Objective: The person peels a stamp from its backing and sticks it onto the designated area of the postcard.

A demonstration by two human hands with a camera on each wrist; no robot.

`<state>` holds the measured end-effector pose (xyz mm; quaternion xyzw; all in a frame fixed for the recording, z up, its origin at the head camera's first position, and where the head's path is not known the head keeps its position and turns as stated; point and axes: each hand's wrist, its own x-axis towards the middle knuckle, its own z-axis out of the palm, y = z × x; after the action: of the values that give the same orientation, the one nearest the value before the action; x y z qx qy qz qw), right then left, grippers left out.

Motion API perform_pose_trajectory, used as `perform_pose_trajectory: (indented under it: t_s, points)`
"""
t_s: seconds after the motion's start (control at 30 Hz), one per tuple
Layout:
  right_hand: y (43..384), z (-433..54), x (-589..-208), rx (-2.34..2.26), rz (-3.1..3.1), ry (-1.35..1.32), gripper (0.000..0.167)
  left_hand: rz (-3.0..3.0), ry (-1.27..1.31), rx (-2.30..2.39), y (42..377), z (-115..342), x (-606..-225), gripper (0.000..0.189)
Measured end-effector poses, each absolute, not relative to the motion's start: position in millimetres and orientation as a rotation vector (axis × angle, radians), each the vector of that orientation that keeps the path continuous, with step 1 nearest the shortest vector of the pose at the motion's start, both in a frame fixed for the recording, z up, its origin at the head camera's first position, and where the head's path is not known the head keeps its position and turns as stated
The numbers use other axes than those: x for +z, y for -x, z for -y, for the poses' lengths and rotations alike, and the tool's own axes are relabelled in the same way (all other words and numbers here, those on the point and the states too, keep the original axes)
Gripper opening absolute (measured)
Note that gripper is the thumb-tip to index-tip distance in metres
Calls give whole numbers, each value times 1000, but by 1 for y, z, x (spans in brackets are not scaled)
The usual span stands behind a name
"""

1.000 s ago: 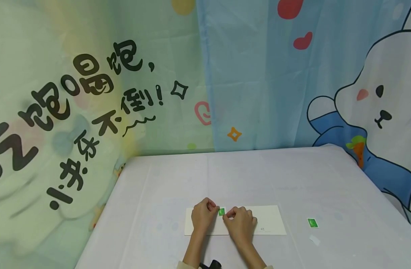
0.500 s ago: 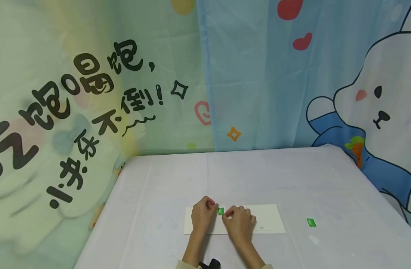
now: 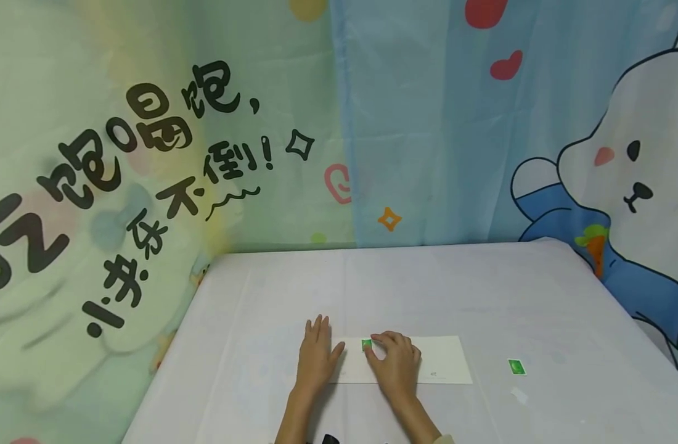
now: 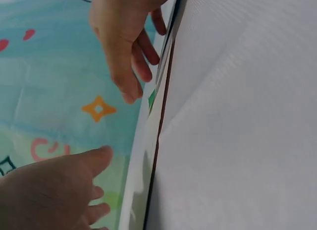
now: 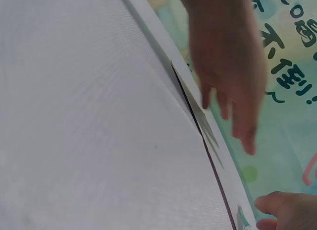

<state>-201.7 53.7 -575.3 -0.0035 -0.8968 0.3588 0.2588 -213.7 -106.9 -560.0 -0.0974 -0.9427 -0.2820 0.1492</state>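
Note:
A long off-white envelope [image 3: 444, 364] lies flat on the white-covered table, with small print near its lower right. On its upper edge sits a small green stamp [image 3: 366, 345], seen edge-on as a green patch [image 4: 151, 98] in the left wrist view. My left hand [image 3: 315, 361] is spread over the envelope's left end, fingers straight and pointing away from me. The right hand [image 3: 396, 364] hovers around the stamp's right side, thumb at its lower edge and fingers loosely bent. In the left wrist view that hand's fingertips [image 4: 130, 97] hang apart from the stamp.
A second green stamp [image 3: 517, 367] with a white border lies to the right of the envelope. Just below it is a small pale scrap [image 3: 519, 395]. Behind the table [image 3: 272, 296] hangs a printed curtain [image 3: 411, 123] with lettering and a white cartoon animal.
My left hand has let go near the stamp, moved left and spread its fingers. The right hand has opened its thumb and fingers beside the stamp. The stamp remains on the envelope.

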Motion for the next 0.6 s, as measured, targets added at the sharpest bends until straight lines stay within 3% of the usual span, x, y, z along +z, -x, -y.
perform_pose_trajectory:
  t_s: [0.17,0.6]
  points:
    - [203,-53,-578,937,2464,17,29,2845,302,-813,209,116,-571,71]
    - [205,-45,-574,858,2521,51,28,2924,290,-733,208,117,-576,73]
